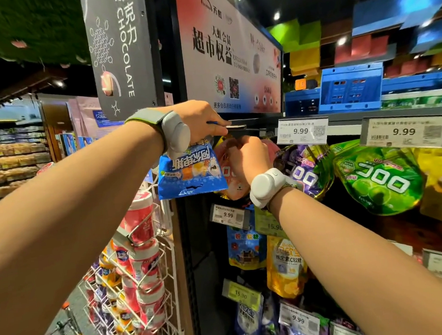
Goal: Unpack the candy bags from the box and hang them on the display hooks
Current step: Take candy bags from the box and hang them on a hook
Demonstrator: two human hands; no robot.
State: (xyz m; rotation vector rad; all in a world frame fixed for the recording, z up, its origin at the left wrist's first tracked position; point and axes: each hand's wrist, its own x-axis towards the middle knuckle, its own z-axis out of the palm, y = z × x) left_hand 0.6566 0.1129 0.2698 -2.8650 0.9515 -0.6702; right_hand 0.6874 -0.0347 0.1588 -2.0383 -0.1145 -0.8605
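Blue candy bag hangs upside down from our left hand, which pinches its edge up at the hook rail, while our right hand just below clenches a pink bag. We should turn the punched hole upward and slide it squarely onto the hook. Beside the right hand, price tags read 9.99; above, a sign says CHOCOLATE.

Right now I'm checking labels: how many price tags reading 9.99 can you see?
4: one on the top rail, one right of it, one below the right hand, one low down. Others may be hidden.
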